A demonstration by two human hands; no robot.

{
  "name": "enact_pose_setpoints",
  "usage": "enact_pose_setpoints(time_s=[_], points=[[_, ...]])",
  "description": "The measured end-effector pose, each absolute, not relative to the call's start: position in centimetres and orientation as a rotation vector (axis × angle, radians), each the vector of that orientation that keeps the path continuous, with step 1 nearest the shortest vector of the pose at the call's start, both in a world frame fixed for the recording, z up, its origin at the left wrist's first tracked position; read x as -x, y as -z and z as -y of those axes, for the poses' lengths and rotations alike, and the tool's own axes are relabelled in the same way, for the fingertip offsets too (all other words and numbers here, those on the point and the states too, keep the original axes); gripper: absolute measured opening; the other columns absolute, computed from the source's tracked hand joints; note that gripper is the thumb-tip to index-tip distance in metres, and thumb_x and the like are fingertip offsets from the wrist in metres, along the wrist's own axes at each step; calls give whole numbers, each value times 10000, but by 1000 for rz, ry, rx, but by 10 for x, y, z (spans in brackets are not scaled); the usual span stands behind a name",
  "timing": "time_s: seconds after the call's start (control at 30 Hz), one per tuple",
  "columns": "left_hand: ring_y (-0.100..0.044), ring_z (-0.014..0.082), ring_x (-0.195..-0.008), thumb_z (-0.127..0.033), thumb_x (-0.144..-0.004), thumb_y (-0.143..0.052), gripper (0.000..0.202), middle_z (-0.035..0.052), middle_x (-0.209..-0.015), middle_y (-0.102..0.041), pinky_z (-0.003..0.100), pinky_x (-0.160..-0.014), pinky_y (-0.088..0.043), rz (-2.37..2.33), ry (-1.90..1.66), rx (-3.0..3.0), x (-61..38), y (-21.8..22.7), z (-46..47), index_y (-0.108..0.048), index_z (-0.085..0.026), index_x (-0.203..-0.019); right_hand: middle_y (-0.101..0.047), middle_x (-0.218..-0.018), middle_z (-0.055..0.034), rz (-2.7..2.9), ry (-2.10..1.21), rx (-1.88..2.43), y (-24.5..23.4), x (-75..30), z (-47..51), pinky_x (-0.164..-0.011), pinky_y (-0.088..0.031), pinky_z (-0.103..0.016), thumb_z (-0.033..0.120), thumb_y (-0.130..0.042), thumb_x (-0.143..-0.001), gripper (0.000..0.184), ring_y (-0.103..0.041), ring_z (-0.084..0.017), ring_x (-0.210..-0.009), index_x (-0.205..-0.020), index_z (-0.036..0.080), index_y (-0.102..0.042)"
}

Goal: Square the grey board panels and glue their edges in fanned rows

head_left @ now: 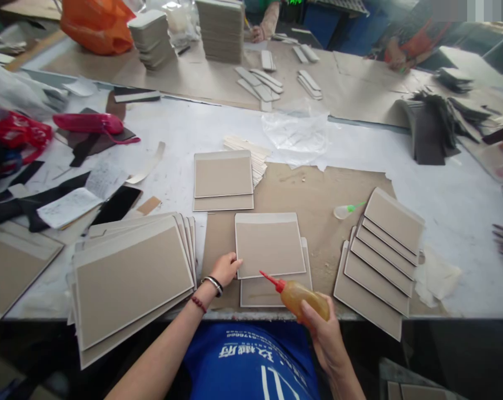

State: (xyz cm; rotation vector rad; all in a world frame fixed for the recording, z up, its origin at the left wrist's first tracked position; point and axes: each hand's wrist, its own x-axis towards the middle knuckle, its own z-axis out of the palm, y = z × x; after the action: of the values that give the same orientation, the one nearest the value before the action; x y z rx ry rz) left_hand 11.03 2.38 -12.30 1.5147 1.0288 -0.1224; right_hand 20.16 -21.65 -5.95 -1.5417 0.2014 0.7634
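Two overlapping beige board panels (269, 242) with pale borders lie in front of me. At the upper panel's left edge, my left hand (227, 269) pinches its lower corner, thumb on top; the other fingers are partly hidden. A squeeze bottle (303, 299) of amber liquid with a red nozzle is wrapped in my right hand (324, 328). Its nozzle tip points left, over the lower edge of the upper panel. Below that edge, a strip of the under panel (259, 296) shows.
Fanned panels lie left (134, 280) and right (378, 266), and two panels (223, 175) lie farther back. A green-tipped bottle (343, 211) rests on the brown board (322, 194). A phone (116, 205) lies left. Across the table are a co-worker's hand (258, 33) and stacked boards (221, 30).
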Motion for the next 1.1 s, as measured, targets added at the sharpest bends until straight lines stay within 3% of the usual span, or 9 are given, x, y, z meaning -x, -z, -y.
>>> enact_pose_setpoints(time_s=[0.27, 1.1], points=[[-445, 83, -502, -275, -835, -505, 211, -52, -560, -465, 243, -543, -395, -1054, 211, -1729, -113, 125, -25, -511, -138, -674, -582, -835, 8, 101, -666, 1977, 75, -190, 187, -712, -474, -316, 456, -705, -613, 524, -574, -186, -773, -990, 221, -428], [-458, 108, -509, -223, -793, -468, 240, -54, -482, -422, 229, -526, -316, -1051, 153, -1787, -111, 124, -22, -407, -184, -564, -544, -866, -12, 336, -463, 2223, 60, -188, 177, -705, -466, -325, 462, -639, -654, 443, -560, -186, -757, -961, 217, -433]])
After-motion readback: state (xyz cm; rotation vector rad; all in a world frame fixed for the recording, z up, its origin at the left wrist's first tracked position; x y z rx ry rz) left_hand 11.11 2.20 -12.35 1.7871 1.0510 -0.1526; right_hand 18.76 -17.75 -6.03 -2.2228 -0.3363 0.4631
